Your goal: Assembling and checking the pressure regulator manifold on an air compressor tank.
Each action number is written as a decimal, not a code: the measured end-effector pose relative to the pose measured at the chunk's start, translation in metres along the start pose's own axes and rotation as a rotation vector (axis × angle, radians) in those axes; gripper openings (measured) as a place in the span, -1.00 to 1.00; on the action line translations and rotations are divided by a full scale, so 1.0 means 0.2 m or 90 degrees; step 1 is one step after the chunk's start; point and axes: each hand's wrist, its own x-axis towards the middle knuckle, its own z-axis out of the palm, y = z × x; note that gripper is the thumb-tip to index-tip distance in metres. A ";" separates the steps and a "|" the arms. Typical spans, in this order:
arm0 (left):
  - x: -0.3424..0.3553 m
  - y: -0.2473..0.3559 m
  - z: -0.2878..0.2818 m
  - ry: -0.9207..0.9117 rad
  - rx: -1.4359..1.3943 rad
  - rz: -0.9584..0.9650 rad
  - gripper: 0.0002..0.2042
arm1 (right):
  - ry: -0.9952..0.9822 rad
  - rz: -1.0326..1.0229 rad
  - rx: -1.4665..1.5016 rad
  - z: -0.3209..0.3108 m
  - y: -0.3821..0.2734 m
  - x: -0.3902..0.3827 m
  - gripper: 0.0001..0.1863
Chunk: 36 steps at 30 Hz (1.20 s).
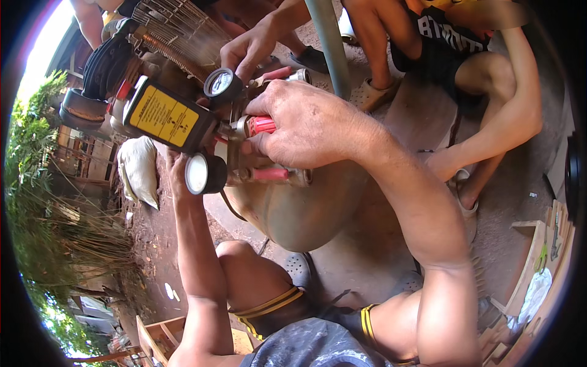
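An air compressor tank (299, 214) carries a black pressure switch box (168, 116) with a yellow label. Around a ribbed red knob (262, 125) beside the box, my right hand (306, 122) has its thumb and fingers closed. My left hand (176, 160) reaches up under the box's lower edge; its fingers are mostly hidden there. Close to that hand sits a round gauge (197, 174) with a white dial. A second gauge (219, 82) stands on the far side of the box. One red-handled valve (271, 174) lies just below my right hand, another (277, 74) above it.
A co-worker's hand (249, 50) is at the far gauge. Another person (483, 79) squats at the right. The compressor's motor pulley and belt (110, 64) stand at far left, with a white sack (138, 171) on the ground beyond. Wooden frames (526, 263) lie at right.
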 end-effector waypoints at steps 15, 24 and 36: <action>0.01 0.00 -0.02 0.041 -0.108 -0.031 -0.35 | -0.101 0.125 0.128 -0.03 0.06 0.03 -0.73; -0.05 -0.03 -0.12 0.052 0.288 0.071 -0.44 | -0.084 0.100 0.108 -0.07 0.04 0.05 -0.64; 0.00 0.02 -0.23 0.021 -0.062 -0.108 -0.44 | -0.174 0.163 0.139 -0.17 0.05 0.07 -0.62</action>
